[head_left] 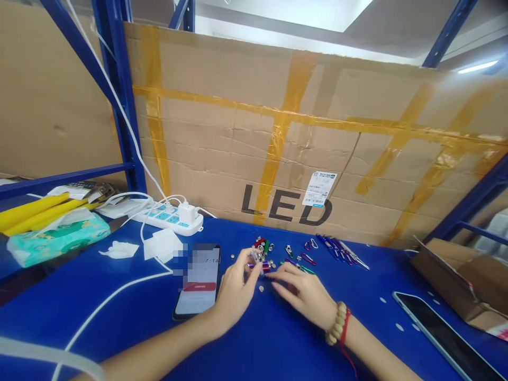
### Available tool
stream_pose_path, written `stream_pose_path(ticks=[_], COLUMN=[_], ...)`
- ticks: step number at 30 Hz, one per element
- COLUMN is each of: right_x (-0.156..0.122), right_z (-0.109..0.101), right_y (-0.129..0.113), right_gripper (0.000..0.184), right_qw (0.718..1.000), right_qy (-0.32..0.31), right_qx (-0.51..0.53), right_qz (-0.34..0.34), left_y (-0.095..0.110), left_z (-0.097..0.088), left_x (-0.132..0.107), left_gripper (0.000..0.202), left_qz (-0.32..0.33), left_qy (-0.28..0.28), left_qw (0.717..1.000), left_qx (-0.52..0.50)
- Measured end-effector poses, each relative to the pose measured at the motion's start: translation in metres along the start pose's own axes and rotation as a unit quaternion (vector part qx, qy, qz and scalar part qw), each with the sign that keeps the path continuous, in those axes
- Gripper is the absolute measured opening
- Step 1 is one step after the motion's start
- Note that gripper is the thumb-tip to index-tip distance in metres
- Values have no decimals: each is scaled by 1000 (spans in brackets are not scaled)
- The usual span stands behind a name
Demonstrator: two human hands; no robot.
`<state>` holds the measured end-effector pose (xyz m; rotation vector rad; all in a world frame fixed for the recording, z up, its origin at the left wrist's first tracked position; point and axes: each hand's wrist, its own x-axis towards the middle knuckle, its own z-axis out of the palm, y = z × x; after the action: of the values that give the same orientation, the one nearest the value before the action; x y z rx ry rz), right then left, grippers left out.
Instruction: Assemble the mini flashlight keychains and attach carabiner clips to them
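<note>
Left hand (237, 283): thumb and fingers pinched around a short metallic tube (259, 266), purple and red; whether this is one piece or two cannot be told. A small silvery bit (254, 256) shows at the same fingertips. Right hand (304, 291): fingers loosely bent, tips just beside the tube's near end — whether they grip something small or only touch is not clear.

Position: the tube is in the left hand, just above the blue table (278, 344), between a lit phone (198, 283) and the right hand. A small round disc (261, 289) lies on the table just below it.

Stock: behind the left fingertips, a loose heap (266, 246) of red and green tubes and small silvery parts. To its right, a few clips (310, 244) and some purple and green pieces (299, 266). Farther right, a group of slim sticks (339, 251), blue with silvery ends, laid roughly side by side.

Progress (judged): partway. The sticks look sorted; the heap looks unsorted, so most of the small parts seem left to handle. The held tube appears mid-handling — not yet put down. Whether any piece is complete: too small to tell.
</note>
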<state>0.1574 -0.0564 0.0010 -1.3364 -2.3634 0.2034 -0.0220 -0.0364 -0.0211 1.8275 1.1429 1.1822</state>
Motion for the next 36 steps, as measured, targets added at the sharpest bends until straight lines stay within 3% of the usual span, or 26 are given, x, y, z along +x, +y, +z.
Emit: stream_pose_path(ticks=[6, 15, 24, 29, 33, 36], right_x=[-10, -16, -16, -15, -15, -15], right_z=[11, 10, 11, 12, 12, 13], right_y=[2, 7, 9, 11, 11, 8], right_gripper=[31, 18, 24, 24, 20, 19], right_qw=[992, 995, 994, 995, 997, 999], right_qy=[-90, -92, -75, -57, -59, -47], right_qx=[-70, -5, -29, -15, 10, -5], right_qz=[-47, -43, -78, -79, -48, -6], left_y=[0, -5, 2, 1, -1, 1], left_z=[3, 11, 6, 4, 5, 6], left_x=[-7, -26, -28, -22, -13, -8], left_gripper=[29, 17, 9, 12, 11, 27], left_qz=[19, 179, 174, 193, 131, 63], left_qy=[-17, -30, -76, -48, -42, -27], left_qw=[999, 983, 978, 976, 988, 997], left_qx=[-24, 31, 87, 93, 69, 28])
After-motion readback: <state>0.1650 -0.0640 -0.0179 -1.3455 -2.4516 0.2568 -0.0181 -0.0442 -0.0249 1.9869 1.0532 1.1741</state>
